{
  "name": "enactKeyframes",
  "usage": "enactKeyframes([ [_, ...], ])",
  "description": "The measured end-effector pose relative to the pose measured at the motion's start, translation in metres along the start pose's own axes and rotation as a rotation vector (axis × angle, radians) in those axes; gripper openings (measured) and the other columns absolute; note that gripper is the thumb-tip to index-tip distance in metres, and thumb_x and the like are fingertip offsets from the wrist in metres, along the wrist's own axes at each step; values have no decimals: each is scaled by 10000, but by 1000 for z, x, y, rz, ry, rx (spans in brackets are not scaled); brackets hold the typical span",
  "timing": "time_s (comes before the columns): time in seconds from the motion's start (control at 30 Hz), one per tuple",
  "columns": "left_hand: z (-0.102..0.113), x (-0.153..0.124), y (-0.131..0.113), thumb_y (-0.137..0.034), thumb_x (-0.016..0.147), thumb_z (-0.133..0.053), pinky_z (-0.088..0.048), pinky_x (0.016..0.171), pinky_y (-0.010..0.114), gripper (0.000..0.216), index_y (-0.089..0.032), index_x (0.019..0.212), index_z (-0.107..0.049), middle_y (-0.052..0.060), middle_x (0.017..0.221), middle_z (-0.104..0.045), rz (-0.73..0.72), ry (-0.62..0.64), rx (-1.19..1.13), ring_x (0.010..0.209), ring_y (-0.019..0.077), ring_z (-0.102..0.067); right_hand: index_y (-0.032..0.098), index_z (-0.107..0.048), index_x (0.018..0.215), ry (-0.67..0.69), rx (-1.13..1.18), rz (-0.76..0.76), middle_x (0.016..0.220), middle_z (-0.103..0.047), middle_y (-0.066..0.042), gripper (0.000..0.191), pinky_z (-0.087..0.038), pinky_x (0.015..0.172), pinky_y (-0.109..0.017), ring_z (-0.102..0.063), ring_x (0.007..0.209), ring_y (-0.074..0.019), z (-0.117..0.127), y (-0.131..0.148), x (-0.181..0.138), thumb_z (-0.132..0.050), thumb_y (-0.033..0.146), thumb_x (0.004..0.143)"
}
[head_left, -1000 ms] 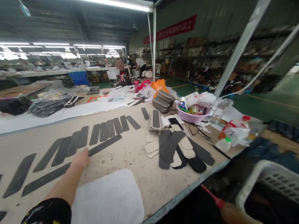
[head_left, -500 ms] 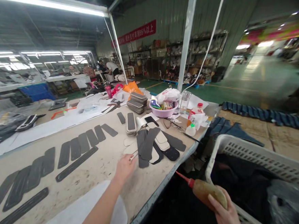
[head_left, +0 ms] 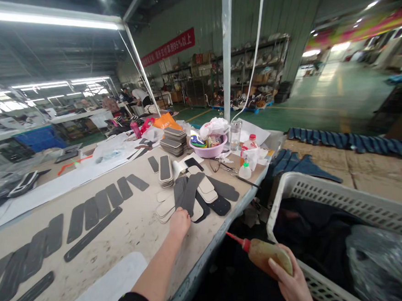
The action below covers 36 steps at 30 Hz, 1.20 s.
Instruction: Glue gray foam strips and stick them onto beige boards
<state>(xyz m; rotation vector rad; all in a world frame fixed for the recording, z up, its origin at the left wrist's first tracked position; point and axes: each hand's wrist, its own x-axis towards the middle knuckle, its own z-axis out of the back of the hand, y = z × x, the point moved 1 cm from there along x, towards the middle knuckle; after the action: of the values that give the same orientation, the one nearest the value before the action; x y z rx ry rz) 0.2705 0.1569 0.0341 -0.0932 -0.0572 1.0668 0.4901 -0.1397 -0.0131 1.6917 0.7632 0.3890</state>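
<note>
My left hand (head_left: 180, 223) is closed at the lower end of a dark grey strip (head_left: 191, 192), its fingertips partly hidden from me. That strip lies in a loose pile with other dark pieces and cream rounded pieces (head_left: 165, 208). Off the table's edge at the right, my right hand (head_left: 291, 278) grips a squeeze glue bottle (head_left: 264, 256). The bottle is amber, lies on its side, and points its red nozzle left towards the table. Dark rounded strips (head_left: 93, 212) lie in slanted rows on the left of the table.
Behind the pile stand stacked pieces (head_left: 173, 141), a purple basin (head_left: 208, 150), a glass jar (head_left: 235, 135) and a small green-topped bottle (head_left: 245, 169). Scissors (head_left: 227, 169) lie near the edge. A white plastic crate (head_left: 276, 206) stands at right. A metal post (head_left: 226, 56) rises behind.
My left hand has moved forward and right onto the end of the dark strip. My right hand still holds the glue bottle. The view has turned slightly right.
</note>
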Motion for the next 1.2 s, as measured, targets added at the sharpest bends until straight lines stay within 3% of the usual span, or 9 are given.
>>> enactKeyframes([
  [0.27,-3,8,-4,-109,765,-468,-439,671,275,196,-96,764,-663,123,870,-625,72,-47,-29,755,186,-620,220,-566,1071,-2,-6,28,957,-609,-35,553,-515,738,-296,-574,862,-220,0,6,-1,-811,392,607],
  [0.47,27,-4,15,-130,806,-467,-447,748,252,183,-146,792,-649,58,854,-633,43,-136,-106,783,151,-604,241,-540,1098,26,30,28,967,-603,-17,546,-499,759,-273,-559,878,-196,1,3,-3,-800,375,637],
  [0.57,47,-38,42,-164,833,-472,-454,774,251,149,-160,819,-620,42,889,-615,-85,-192,-149,806,142,-589,249,-542,1097,3,49,18,952,-600,-6,559,-499,748,-251,-555,867,-183,2,1,-3,-810,370,621],
  [0.7,60,-115,92,-181,866,-439,-476,735,262,162,-167,839,-598,50,894,-599,-306,-288,-133,792,147,-588,257,-549,1097,-11,46,-8,943,-595,6,557,-501,734,-222,-550,837,-160,2,1,-3,-816,345,616],
  [0.8,56,-181,127,-185,885,-420,-489,741,276,178,-169,870,-598,60,905,-597,-321,-251,-62,807,158,-594,258,-560,1084,-27,29,-22,941,-587,14,548,-496,721,-189,-545,834,-146,3,1,-3,-822,332,609],
  [0.9,41,-235,145,-154,882,-406,-506,722,281,204,-179,855,-606,51,875,-600,-251,-131,-31,767,157,-592,254,-560,1085,-11,-7,-48,937,-581,13,554,-499,711,-181,-546,834,-146,-6,1,-4,-826,319,603],
  [1.03,16,-274,148,-97,858,-399,-529,724,263,247,-187,902,-624,47,892,-620,-119,-72,-79,780,152,-603,252,-543,1086,178,-87,-44,945,-572,6,503,-499,717,-191,-548,832,-147,-48,6,-17,-793,332,657],
  [1.2,-4,-286,143,-99,850,-408,-548,799,300,286,-147,1022,-631,100,973,-640,-40,-251,-136,876,182,-621,241,-521,1070,596,-403,132,930,-566,-17,384,-501,679,-256,-553,772,-169,-131,11,-51,-713,357,759],
])
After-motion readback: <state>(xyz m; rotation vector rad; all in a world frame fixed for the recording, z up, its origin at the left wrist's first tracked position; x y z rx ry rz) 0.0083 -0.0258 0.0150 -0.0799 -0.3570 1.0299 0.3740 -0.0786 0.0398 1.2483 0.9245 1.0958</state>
